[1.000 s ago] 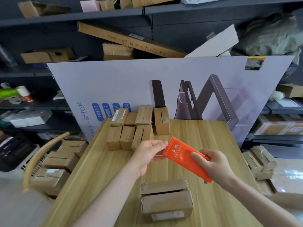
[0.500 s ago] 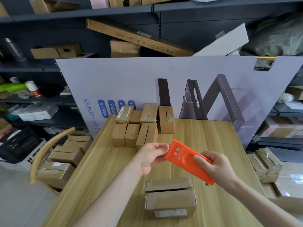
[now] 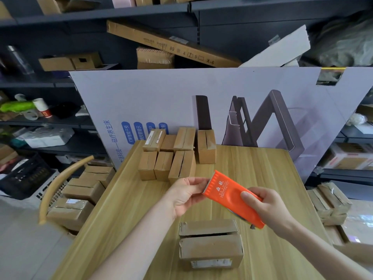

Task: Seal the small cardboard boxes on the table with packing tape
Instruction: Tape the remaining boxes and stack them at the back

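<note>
My right hand [image 3: 266,209] grips an orange tape dispenser [image 3: 228,195] above the wooden table [image 3: 125,199], its toothed edge pointing up and left. My left hand [image 3: 185,193] pinches at that toothed end with curled fingers; the tape end itself is too thin to make out. Just below both hands lies a small cardboard box [image 3: 210,243] with its top flaps closed and a gap showing along the seam. Several more small cardboard boxes [image 3: 175,152] stand grouped at the table's far side.
A large printed cardboard panel [image 3: 222,106] leans upright behind the table. A chair with a curved wooden back [image 3: 60,184] holds stacked boxes at the left. More boxes [image 3: 329,203] sit on the floor to the right. Dark shelves [image 3: 101,15] fill the background.
Both hands and the dispenser keep about the same pose. The view has shifted slightly, so the scene sits a little further right in the frame.
</note>
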Available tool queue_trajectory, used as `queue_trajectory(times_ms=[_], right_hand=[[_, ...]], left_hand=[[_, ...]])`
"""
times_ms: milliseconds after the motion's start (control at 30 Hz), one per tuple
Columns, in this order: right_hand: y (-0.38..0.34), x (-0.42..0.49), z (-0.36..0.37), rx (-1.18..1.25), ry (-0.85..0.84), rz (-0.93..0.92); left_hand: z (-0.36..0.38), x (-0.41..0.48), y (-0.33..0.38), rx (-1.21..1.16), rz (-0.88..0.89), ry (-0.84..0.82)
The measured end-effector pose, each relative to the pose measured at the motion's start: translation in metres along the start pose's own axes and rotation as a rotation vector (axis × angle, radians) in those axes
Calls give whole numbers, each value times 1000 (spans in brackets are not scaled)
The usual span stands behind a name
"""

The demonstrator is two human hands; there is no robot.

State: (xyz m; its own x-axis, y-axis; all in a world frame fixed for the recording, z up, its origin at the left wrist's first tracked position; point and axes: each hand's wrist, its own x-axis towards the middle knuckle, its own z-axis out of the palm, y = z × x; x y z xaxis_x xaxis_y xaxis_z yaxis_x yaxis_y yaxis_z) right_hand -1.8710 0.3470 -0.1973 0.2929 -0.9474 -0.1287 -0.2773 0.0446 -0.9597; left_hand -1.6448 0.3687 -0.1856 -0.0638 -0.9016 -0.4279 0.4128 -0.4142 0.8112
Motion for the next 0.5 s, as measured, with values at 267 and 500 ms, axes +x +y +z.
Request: queue_trajectory(times_ms=[267,500], right_hand=[[1,1,-3,44,-25,-14],[4,2,-3,-48,-16,-75]], left_hand=[[2,-3,8,-12,-30,-53],[4,-2,5,200,91,142]])
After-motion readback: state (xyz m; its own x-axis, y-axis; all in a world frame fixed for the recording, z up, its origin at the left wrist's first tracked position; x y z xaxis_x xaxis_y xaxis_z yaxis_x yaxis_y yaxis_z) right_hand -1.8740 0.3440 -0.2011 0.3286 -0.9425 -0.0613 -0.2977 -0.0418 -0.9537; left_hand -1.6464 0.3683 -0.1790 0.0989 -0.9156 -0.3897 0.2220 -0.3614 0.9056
